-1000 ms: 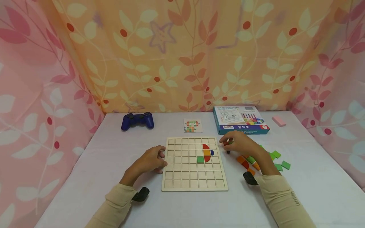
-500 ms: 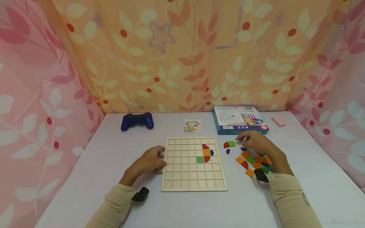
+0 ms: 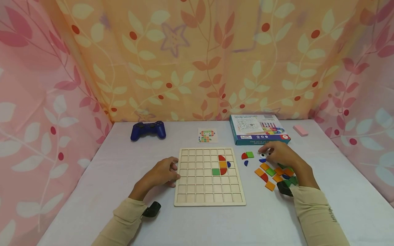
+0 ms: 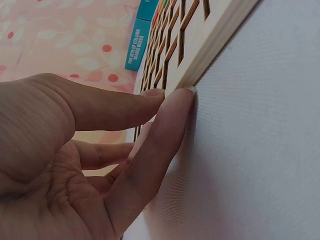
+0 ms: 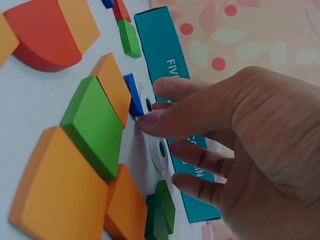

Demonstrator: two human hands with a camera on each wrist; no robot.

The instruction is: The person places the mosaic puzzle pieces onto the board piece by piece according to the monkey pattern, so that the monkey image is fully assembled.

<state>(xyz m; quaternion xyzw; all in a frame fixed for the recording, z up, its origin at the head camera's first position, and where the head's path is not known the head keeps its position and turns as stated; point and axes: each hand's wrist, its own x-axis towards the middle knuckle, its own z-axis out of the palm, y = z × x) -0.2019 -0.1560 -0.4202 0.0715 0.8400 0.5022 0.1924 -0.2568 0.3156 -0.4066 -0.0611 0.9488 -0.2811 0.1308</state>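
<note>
A wooden grid board (image 3: 200,188) lies in the middle of the table, with red, orange, green and blue pieces set in its right part. My left hand (image 3: 161,172) holds the board's left edge between thumb and finger, seen closely in the left wrist view. My right hand (image 3: 284,155) hovers over the loose pieces, fingers loosely bent. Below its fingertips lie two white eye discs, one (image 5: 159,152) plain in the right wrist view and the other partly behind the thumb. A blue piece (image 3: 262,160) lies beside them. Nothing is visibly held in the right hand.
A small picture card (image 3: 208,135) lies behind the board. A teal box (image 3: 261,131) stands close behind my right hand, with a pink block (image 3: 300,130) to its right. A blue game controller (image 3: 148,131) is at back left. Orange tiles (image 3: 270,186) and other pieces lie right.
My right hand has moved right from beside the board, leaving a green tile and a red piece on the table, and now hovers over the eye discs. My left hand stays put.
</note>
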